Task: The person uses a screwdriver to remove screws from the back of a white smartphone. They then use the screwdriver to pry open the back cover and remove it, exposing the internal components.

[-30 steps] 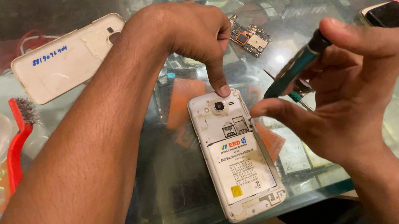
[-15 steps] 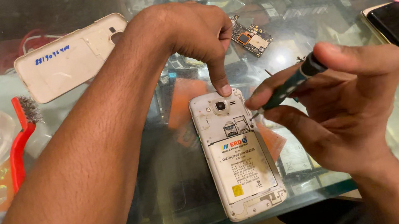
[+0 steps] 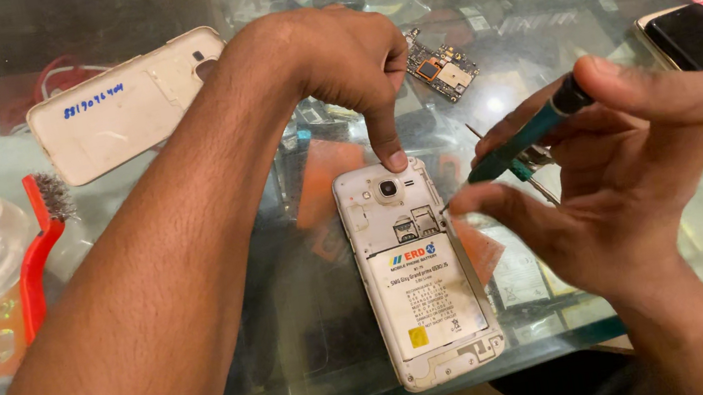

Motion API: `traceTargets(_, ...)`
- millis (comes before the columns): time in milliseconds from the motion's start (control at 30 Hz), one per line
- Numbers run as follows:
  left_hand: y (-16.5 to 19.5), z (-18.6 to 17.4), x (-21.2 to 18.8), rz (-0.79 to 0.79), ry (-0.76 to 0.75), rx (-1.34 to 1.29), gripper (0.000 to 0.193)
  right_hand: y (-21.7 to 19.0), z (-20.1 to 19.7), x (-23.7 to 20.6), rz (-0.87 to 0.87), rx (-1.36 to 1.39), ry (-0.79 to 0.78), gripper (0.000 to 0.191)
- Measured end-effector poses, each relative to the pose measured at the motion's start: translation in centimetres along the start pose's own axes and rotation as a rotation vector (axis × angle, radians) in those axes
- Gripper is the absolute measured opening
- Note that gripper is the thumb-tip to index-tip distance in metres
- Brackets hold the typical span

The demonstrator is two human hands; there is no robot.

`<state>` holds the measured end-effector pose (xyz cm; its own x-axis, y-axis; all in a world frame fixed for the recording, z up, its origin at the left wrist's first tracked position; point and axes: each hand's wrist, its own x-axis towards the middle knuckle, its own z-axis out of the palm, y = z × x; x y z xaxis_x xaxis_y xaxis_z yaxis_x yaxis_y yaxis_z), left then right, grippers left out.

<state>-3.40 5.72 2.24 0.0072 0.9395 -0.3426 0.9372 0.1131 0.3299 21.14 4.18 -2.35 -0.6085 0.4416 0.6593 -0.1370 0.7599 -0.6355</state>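
- The opened white smartphone (image 3: 418,271), back cover off and battery showing, lies face down near the front edge of the glass table (image 3: 302,363).
- The left hand (image 3: 331,61) presses one fingertip on the phone's top edge; its other fingers are curled together.
- The right hand (image 3: 618,176) pinches a green-handled screwdriver (image 3: 519,140), tip at the phone's right side.
- The detached back cover (image 3: 124,106) lies toward the far left corner.
- A red wire brush (image 3: 38,244) lies by the left edge.

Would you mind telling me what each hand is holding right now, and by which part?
The right hand pinches a green-handled screwdriver along its handle. The left hand grips nothing; one fingertip presses on the top edge of the opened white phone.
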Motion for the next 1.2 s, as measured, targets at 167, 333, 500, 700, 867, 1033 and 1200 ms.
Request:
traceTargets(167, 0.0, 0.1, -0.1, -0.012, 0.001, -0.019, 0.059, -0.6, -0.1, 0.1, -0.058, 0.107, -0.188, 0.068)
traceTargets(333, 0.0, 0.1, 0.0, 0.006, 0.008, -0.016, 0.059, -0.8, -0.1, 0.3, -0.052, -0.025, -0.12, 0.075)
traceTargets(500, -0.3, 0.0, 0.2, 0.024, 0.0, -0.013, 0.06, -1.4, 0.2, 0.6, -0.051, -0.021, -0.064, 0.073)
traceTargets(700, -0.4, 0.1, 0.2, 0.031, -0.001, -0.008, 0.061, -3.1, -0.6, -0.3, 0.018, 0.018, 0.228, 0.055)
traceTargets(867, -0.8, -0.1, 0.1, 0.042, -0.017, -0.007, 0.063, -3.9, -1.6, -4.7, 0.358, -0.157, 0.555, 0.036)
traceTargets(1033, -0.1, -0.4, 0.4, 0.067, -0.04, 0.068, 0.072, -4.2, -2.6, -6.8, 0.514, -0.255, 0.685, 0.021)
traceTargets(1200, 0.6, -0.8, 0.2, 0.043, -0.074, 0.076, 0.08, -4.2, -3.1, -6.2, 0.562, -0.323, 0.69, 0.016)
